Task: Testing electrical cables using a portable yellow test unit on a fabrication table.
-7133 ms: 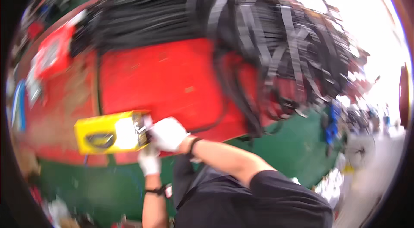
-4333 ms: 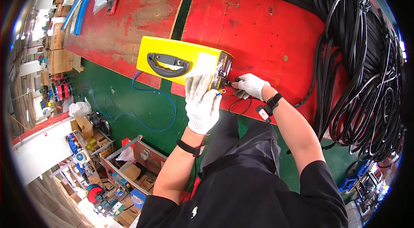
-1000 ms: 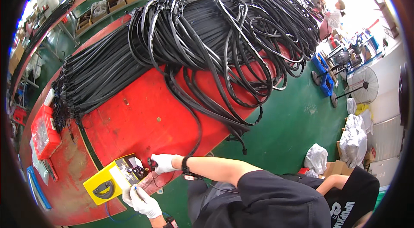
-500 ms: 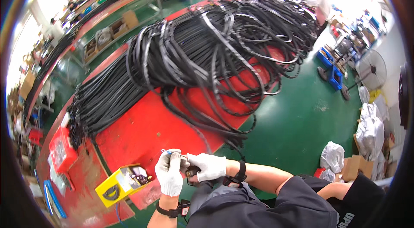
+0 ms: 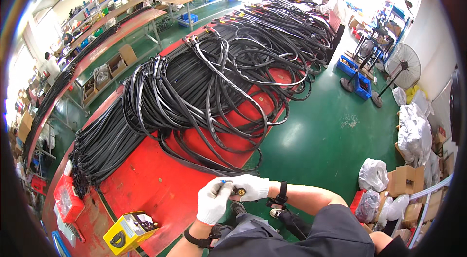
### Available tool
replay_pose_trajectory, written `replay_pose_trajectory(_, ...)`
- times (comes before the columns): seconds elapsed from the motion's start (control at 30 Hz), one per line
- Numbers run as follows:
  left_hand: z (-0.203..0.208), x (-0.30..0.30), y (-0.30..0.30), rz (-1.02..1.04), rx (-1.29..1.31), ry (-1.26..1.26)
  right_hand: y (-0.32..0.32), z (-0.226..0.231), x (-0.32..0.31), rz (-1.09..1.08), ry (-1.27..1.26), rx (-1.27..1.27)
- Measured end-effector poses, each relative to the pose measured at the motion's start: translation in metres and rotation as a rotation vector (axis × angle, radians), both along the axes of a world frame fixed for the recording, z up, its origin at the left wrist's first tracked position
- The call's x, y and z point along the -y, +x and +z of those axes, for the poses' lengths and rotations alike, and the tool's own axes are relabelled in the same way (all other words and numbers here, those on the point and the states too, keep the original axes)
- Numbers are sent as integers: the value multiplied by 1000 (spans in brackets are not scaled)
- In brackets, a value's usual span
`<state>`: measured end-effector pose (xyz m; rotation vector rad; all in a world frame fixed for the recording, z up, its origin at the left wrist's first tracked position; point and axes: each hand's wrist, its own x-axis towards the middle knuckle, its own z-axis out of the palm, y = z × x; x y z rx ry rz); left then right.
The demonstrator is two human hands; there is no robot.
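Both my hands wear white knitted gloves and meet in front of my body, beyond the near edge of the red table. My right hand (image 5: 252, 187) is closed round a small dark cylindrical part with a brass-coloured ring end (image 5: 240, 192), which shows below its fingers. My left hand (image 5: 212, 202) is closed at the fingertips, touching the right hand's fingers. A tiny blue piece (image 5: 224, 181) shows at the left fingertips. What else lies between the fingers is hidden. A yellow box (image 5: 122, 235) with small dark parts inside stands to the left of my left hand.
Long black cables (image 5: 194, 82) lie in bundles and loops across the red table (image 5: 160, 172). A red bin (image 5: 68, 201) stands on its left end. To the right are a standing fan (image 5: 403, 62), blue crates (image 5: 362, 84) and white bags (image 5: 413, 128). Another person (image 5: 336, 11) stands at the far end.
My hands have shifted right in the picture and drawn closer together, and the brass-coloured end now faces up between them. The whole view has turned, so the cables appear further left.
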<state>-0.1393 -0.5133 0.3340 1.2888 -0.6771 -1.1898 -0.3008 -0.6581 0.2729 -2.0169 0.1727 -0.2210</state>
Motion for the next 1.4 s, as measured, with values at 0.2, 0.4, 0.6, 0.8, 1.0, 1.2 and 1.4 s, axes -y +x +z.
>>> replay_pose_trajectory(0.2,-26,-27,5,-230,368,246,-22,-27,22,390,-460,-55)
replay_pose_trajectory(0.4,-74,-86,21,-337,641,319,-39,-65,56,779,-790,-70)
replay_pose_trajectory(0.6,-105,-139,33,-220,544,476,-61,-133,82,861,-1119,-219)
replay_pose_trajectory(0.8,-126,-187,69,-96,542,496,-9,-126,41,973,-1001,-371)
replay_pose_trajectory(1.0,-153,-224,113,86,530,470,166,-109,-19,579,-1178,-215)
replay_pose_trajectory(1.2,-179,-253,151,93,548,572,272,-154,-20,432,-1370,-339)
replay_pose_trajectory(1.4,-213,-265,171,131,422,683,255,-172,79,418,-1435,-285)
